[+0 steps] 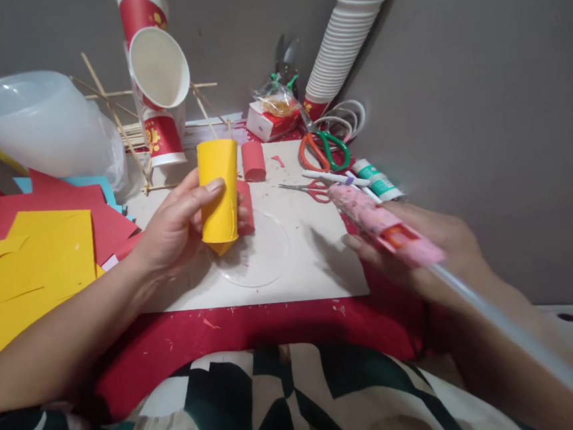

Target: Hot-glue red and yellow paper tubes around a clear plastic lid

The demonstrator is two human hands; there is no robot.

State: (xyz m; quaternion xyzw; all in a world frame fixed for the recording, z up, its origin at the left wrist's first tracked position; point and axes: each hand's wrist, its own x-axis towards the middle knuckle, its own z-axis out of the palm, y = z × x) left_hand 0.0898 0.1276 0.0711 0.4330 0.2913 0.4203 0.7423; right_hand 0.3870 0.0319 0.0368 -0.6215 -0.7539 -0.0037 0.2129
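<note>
My left hand (181, 214) is closed around a yellow paper tube (219, 197), held upright with a small pointed flap at its lower end. Behind the tube, a red paper roll (246, 208) partly shows near my left fingertips; whether they touch it I cannot tell. A pink glue gun (382, 223), with a long clear glue stick (517, 328) out of its back, is gripped in my right hand (434, 242) on the right. Below the yellow tube lies a clear round plastic disc (265, 260) on a white sheet (316, 269).
Small red scissors (309, 189) and larger orange-and-green scissors (323, 150) lie near the glue gun. Another red paper roll (254, 162) stands behind. Yellow paper (59, 255) spreads at left. Paper cups (164, 135), a stick frame (114, 113) and a tall cup stack (346, 36) line the wall.
</note>
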